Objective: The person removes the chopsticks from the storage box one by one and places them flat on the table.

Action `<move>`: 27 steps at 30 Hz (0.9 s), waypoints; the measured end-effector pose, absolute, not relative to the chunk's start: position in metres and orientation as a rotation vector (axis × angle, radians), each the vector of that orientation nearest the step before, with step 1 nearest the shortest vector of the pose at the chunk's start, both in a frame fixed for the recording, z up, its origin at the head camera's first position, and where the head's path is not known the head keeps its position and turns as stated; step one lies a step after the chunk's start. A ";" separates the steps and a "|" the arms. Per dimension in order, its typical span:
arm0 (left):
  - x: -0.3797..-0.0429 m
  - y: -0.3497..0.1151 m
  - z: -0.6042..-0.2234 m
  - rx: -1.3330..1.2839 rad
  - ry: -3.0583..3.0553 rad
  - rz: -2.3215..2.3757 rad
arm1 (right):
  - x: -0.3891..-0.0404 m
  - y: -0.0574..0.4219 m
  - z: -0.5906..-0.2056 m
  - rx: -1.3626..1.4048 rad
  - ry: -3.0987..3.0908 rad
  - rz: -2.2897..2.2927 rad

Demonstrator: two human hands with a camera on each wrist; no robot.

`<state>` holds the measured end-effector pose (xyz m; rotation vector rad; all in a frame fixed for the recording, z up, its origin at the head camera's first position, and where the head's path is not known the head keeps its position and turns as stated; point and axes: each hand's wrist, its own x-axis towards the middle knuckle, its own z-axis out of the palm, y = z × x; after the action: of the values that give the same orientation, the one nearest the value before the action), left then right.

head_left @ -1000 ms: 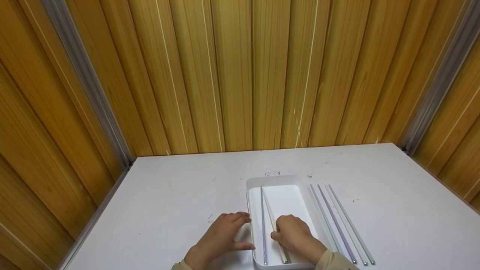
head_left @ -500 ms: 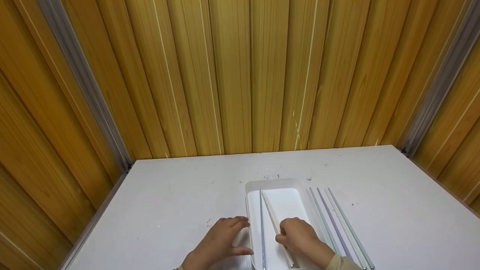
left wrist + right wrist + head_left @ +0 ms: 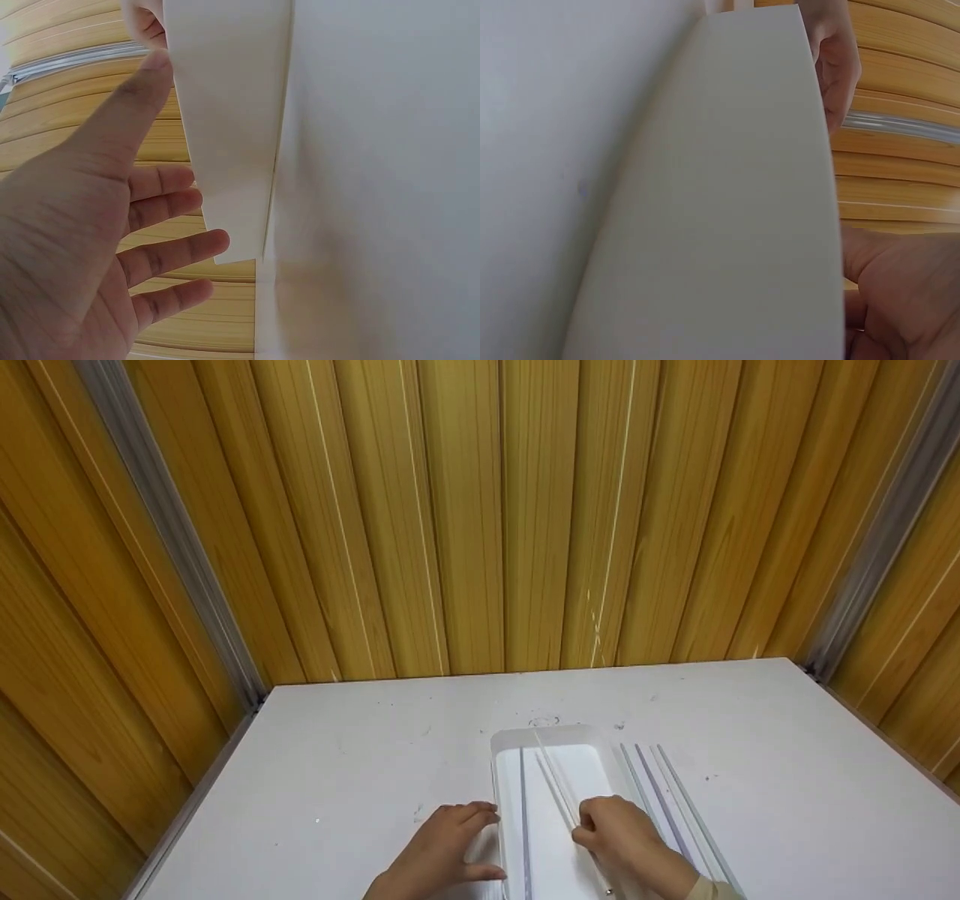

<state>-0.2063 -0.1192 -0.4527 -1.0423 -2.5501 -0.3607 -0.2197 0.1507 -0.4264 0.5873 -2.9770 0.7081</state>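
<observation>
In the head view, a white rectangular tray (image 3: 581, 771) stands on the table in front of me. My right hand (image 3: 624, 838) grips cream chopsticks (image 3: 556, 787), apparently two, held slanting inside the tray. A purple chopstick (image 3: 524, 817) lies lengthwise along the tray's left side. My left hand (image 3: 450, 844) is at the tray's left wall, thumb and fingers spread apart. The left wrist view shows its fingertips at the rim of the tray wall (image 3: 229, 120). In the right wrist view, the tray wall (image 3: 720, 180) hides most of my right hand (image 3: 915, 292) and the chopsticks.
Right of the tray, several chopsticks (image 3: 659, 793) in green, purple and pale tones lie roughly side by side on the white table (image 3: 360, 780). My right forearm covers their near ends. A wood-patterned wall (image 3: 465, 517) rises behind the table.
My right hand has moved to the right with the cream chopsticks, whose far ends have shifted away from the purple one. My left hand stays at the tray's left wall.
</observation>
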 end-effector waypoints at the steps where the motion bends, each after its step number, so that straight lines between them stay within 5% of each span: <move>1: -0.206 -0.119 -0.453 -1.045 -2.550 -0.367 | -0.220 0.153 -0.427 0.591 -2.974 0.709; 27: -0.209 -0.121 -0.456 -1.095 -2.475 -0.475 | -0.227 0.204 -0.415 0.470 -3.001 0.758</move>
<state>-0.2090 -0.1211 -0.4556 -1.0951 -2.4754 -0.4754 -0.2274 0.2042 -0.4149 0.4703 -3.0012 0.7579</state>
